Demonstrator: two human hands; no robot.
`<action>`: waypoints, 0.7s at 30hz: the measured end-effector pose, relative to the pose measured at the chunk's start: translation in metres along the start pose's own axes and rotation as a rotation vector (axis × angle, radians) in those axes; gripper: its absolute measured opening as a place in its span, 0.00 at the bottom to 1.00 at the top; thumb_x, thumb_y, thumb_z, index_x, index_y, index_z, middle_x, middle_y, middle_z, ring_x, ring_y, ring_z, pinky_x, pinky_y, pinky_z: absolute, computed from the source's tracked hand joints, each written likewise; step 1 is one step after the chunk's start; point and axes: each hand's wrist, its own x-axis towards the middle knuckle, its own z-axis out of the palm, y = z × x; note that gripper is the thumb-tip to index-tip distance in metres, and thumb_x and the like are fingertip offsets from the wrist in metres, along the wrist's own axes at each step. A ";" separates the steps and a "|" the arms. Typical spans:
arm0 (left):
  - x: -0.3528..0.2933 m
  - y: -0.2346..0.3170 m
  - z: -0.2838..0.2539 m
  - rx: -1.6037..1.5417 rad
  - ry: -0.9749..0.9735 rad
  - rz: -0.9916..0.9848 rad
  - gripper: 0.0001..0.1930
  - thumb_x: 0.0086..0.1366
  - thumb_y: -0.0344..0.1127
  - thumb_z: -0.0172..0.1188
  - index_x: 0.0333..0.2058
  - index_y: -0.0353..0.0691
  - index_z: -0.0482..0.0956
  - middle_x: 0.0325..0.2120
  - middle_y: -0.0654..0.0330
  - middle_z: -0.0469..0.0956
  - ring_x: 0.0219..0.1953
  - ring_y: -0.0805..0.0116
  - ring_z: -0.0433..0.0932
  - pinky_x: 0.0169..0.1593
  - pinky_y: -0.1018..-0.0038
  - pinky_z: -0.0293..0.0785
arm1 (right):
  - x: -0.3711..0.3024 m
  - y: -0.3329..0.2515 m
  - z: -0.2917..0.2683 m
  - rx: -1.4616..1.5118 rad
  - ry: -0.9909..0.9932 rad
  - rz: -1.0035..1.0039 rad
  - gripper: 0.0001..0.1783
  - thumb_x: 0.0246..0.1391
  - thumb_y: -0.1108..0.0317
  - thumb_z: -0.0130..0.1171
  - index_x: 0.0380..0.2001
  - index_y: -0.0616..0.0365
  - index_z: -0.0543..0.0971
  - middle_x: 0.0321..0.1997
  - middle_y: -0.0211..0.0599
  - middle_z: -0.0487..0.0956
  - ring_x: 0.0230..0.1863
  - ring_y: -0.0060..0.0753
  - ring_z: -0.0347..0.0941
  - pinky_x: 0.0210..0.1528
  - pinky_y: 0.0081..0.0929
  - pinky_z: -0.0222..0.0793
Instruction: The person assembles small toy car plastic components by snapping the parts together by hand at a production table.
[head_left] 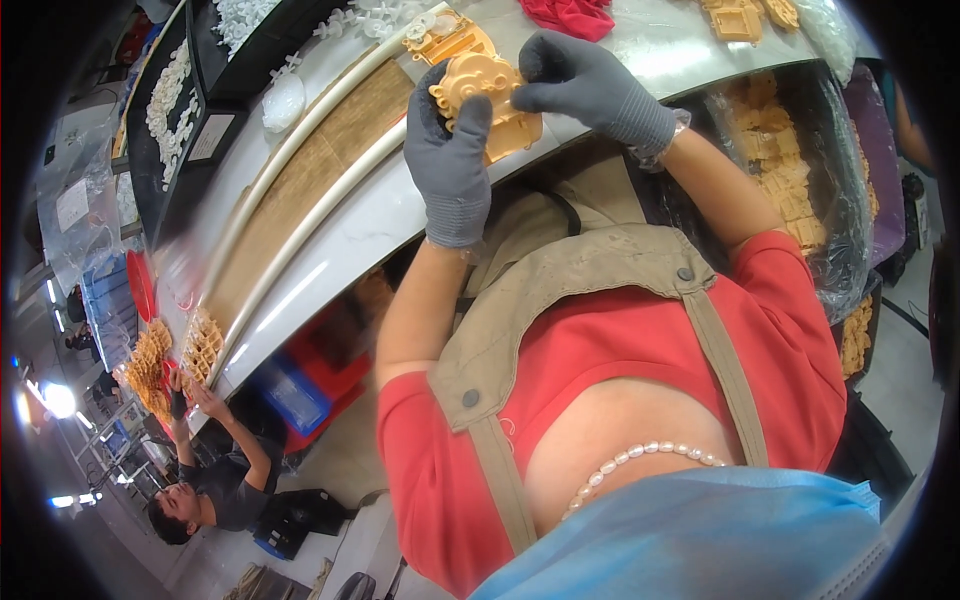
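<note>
In front of me, over the table's near edge, a yellow-orange moulded plastic part (478, 75) has a scalloped, rounded front and a boxier lower section. My left hand (450, 160), in a grey knitted glove, wraps round its left side, the thumb across its face. My right hand (598, 92), gloved alike, is closed at the part's right edge, thumb and bent fingers close together. Whatever sits between those fingertips is hidden. Just beyond lies another yellow-orange plastic part (448, 38) with small white pieces on it.
White tubes (300, 150) edge a brown strip (325, 155) along the table. Black bins (172, 130) of white pieces stand at the left. A lined crate of yellow-orange parts (785, 180) is at my right. A co-worker (225, 490) handles similar parts at far left. Red cloth (568, 14) lies ahead.
</note>
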 end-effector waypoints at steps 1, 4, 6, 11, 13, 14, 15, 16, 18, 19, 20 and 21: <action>-0.003 0.002 -0.001 0.000 -0.004 0.000 0.22 0.61 0.36 0.58 0.51 0.33 0.65 0.44 0.58 0.71 0.45 0.70 0.72 0.48 0.74 0.71 | 0.002 0.000 0.003 0.000 0.004 0.000 0.14 0.50 0.65 0.62 0.35 0.59 0.70 0.31 0.27 0.70 0.32 0.17 0.68 0.36 0.17 0.67; -0.007 0.008 0.013 0.097 -0.015 0.105 0.26 0.56 0.35 0.64 0.51 0.32 0.66 0.44 0.58 0.72 0.46 0.72 0.72 0.49 0.76 0.70 | 0.008 -0.002 0.004 0.203 0.282 -0.228 0.15 0.56 0.58 0.55 0.33 0.60 0.71 0.29 0.25 0.69 0.32 0.18 0.66 0.39 0.17 0.63; -0.009 0.009 0.019 0.121 -0.117 0.068 0.28 0.55 0.34 0.65 0.52 0.32 0.65 0.45 0.57 0.72 0.46 0.71 0.72 0.49 0.76 0.70 | 0.009 -0.015 0.012 0.312 0.364 -0.348 0.22 0.60 0.49 0.46 0.32 0.60 0.72 0.29 0.26 0.70 0.32 0.19 0.65 0.38 0.16 0.62; -0.015 0.007 0.025 0.271 -0.131 0.266 0.25 0.55 0.32 0.64 0.50 0.30 0.68 0.44 0.51 0.74 0.45 0.67 0.74 0.49 0.74 0.70 | 0.000 -0.034 0.025 0.281 0.501 -0.353 0.28 0.59 0.42 0.41 0.27 0.59 0.71 0.26 0.27 0.68 0.29 0.18 0.63 0.34 0.16 0.60; -0.015 0.007 0.028 0.317 -0.127 0.314 0.25 0.54 0.31 0.65 0.50 0.30 0.68 0.44 0.51 0.74 0.45 0.66 0.74 0.49 0.73 0.70 | 0.006 -0.039 0.013 0.209 0.536 -0.524 0.26 0.59 0.45 0.44 0.24 0.60 0.72 0.22 0.28 0.69 0.26 0.19 0.63 0.31 0.19 0.60; -0.014 0.006 0.029 0.364 -0.125 0.363 0.25 0.54 0.31 0.65 0.49 0.29 0.69 0.45 0.50 0.74 0.44 0.65 0.75 0.49 0.73 0.70 | 0.009 -0.040 0.010 0.136 0.571 -0.694 0.25 0.59 0.49 0.46 0.20 0.60 0.72 0.18 0.29 0.69 0.23 0.20 0.64 0.27 0.21 0.60; -0.013 0.006 0.029 0.365 -0.126 0.365 0.25 0.54 0.31 0.65 0.49 0.29 0.69 0.45 0.50 0.74 0.44 0.65 0.75 0.49 0.73 0.70 | 0.007 -0.042 0.012 0.137 0.571 -0.696 0.25 0.59 0.49 0.46 0.20 0.60 0.72 0.18 0.29 0.69 0.23 0.20 0.64 0.27 0.21 0.60; -0.012 0.006 0.030 0.410 -0.130 0.407 0.24 0.53 0.30 0.65 0.48 0.30 0.69 0.45 0.50 0.74 0.44 0.63 0.75 0.49 0.72 0.70 | 0.004 -0.047 0.014 0.311 0.552 -0.512 0.27 0.60 0.46 0.43 0.18 0.59 0.69 0.18 0.27 0.65 0.23 0.19 0.60 0.26 0.20 0.56; -0.011 0.005 0.029 0.451 -0.135 0.449 0.24 0.53 0.30 0.65 0.48 0.30 0.70 0.45 0.50 0.74 0.44 0.62 0.75 0.49 0.72 0.70 | 0.003 -0.046 0.016 0.477 0.528 -0.322 0.29 0.61 0.44 0.39 0.16 0.57 0.65 0.17 0.24 0.61 0.22 0.17 0.56 0.25 0.19 0.53; -0.009 0.007 0.029 0.484 -0.160 0.456 0.25 0.53 0.30 0.65 0.49 0.31 0.69 0.45 0.50 0.74 0.44 0.62 0.76 0.48 0.72 0.71 | 0.005 -0.040 0.016 0.498 0.518 -0.289 0.30 0.61 0.44 0.38 0.17 0.57 0.65 0.17 0.24 0.61 0.22 0.17 0.56 0.25 0.19 0.53; -0.006 0.008 0.031 0.516 -0.190 0.466 0.25 0.53 0.30 0.65 0.50 0.31 0.69 0.44 0.50 0.74 0.44 0.62 0.76 0.48 0.72 0.71 | 0.005 -0.034 0.013 0.517 0.513 -0.257 0.30 0.61 0.43 0.37 0.17 0.57 0.66 0.18 0.24 0.62 0.22 0.17 0.57 0.25 0.18 0.53; -0.006 0.011 0.033 0.514 -0.195 0.469 0.25 0.53 0.30 0.65 0.50 0.31 0.69 0.44 0.50 0.74 0.44 0.62 0.76 0.48 0.72 0.71 | 0.005 -0.030 0.011 0.516 0.518 -0.260 0.30 0.61 0.43 0.37 0.17 0.57 0.66 0.18 0.24 0.62 0.22 0.17 0.57 0.25 0.18 0.53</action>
